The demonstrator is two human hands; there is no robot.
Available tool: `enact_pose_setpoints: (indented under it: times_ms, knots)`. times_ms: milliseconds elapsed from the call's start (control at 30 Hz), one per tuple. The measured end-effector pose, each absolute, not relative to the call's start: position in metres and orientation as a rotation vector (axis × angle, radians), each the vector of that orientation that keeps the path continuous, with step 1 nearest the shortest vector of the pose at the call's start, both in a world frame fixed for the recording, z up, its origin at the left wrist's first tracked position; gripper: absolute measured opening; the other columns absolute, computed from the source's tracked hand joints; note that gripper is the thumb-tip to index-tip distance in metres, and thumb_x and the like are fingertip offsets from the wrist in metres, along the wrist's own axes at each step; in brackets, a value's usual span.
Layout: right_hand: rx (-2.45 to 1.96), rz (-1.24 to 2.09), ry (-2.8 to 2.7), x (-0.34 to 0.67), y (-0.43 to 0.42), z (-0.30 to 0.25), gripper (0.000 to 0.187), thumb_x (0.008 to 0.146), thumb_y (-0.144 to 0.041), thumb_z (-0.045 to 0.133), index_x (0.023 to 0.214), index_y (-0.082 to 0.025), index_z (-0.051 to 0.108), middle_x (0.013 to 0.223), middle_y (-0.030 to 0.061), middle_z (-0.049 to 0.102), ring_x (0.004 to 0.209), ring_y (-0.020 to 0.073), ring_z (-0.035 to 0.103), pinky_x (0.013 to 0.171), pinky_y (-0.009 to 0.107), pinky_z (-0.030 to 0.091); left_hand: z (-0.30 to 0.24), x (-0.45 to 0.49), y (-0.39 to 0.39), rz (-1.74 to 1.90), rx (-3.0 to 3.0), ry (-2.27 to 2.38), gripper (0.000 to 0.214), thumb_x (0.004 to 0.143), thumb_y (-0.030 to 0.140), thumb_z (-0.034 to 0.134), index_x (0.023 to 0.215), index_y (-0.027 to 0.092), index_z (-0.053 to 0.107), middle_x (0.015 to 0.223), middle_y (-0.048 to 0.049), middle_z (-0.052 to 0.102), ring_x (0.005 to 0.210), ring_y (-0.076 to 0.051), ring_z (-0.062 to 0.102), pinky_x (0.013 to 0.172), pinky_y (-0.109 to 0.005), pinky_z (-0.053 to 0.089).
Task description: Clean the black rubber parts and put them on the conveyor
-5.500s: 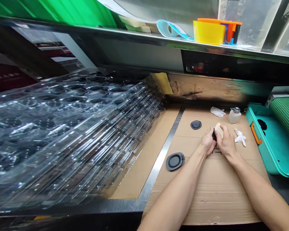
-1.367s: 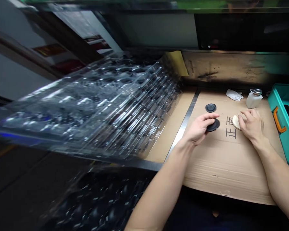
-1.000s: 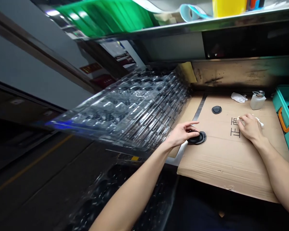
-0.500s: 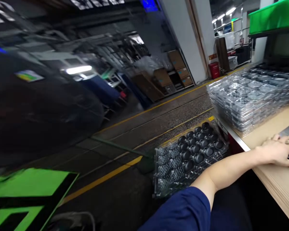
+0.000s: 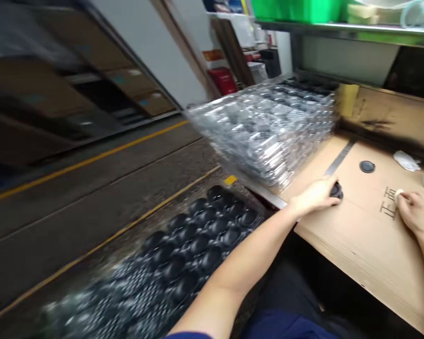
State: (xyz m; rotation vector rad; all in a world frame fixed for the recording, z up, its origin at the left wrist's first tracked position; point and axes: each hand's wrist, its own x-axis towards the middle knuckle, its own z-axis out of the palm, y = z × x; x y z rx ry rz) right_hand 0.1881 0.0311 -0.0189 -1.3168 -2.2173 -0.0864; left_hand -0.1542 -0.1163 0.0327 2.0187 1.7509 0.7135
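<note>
Head-worn view — forward (and downward) — fairly near.

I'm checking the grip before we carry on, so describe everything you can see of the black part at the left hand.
The black part is small and rounded, dark and dull, like plastic or rubber. The left hand holds it between thumb and fingers, hiding its left side. It is over the cardboard, near the left edge; contact underneath isn't clear. Blur hides finer detail, including whether it is one piece or a stack.
</note>
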Motion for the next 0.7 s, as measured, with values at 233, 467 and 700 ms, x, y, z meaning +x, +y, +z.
enact_pose_setpoints:
  times_ms: [233,467,700]
  knots:
    - [-1.400,-0.096,-2.242,0.177,0.021,-0.019,0.034,0.092,-0.042,0.048,0.094,-0.022,0.076,0.097,0.0105,0.071,0.092,0.0267,0.062,0.086,0.040,0.047,0.048,-0.170,-0.118,0.566,2.004,1.618,0.057,0.075,0.018,0.064,0.130,0.026,0.054,0.132,-0.0062,0.057,0.121,-0.025,0.058,0.107,-0.036,0.042]
    - [-1.381,-0.063,-2.231,0.178,0.017,-0.021,0.028,0.093,-0.036,0.051,0.093,-0.022,0.075,0.096,0.0080,0.070,0.091,0.0248,0.061,0.090,0.040,0.044,0.053,-0.153,-0.105,0.077,2.014,1.580,0.091,0.064,0.028,0.078,0.148,0.030,0.043,0.150,-0.0087,0.045,0.125,-0.030,0.057,0.102,-0.036,0.046]
    - [-1.501,-0.005,-2.259,0.168,0.000,-0.011,0.027,0.098,-0.034,0.049,0.094,-0.021,0.073,0.099,0.0093,0.067,0.097,0.0239,0.057,0.097,0.040,0.039,0.041,-0.134,-0.105,0.098,2.159,1.629,0.062,0.080,0.034,0.063,0.140,0.023,0.054,0.142,-0.0113,0.055,0.131,-0.032,0.054,0.112,-0.041,0.039]
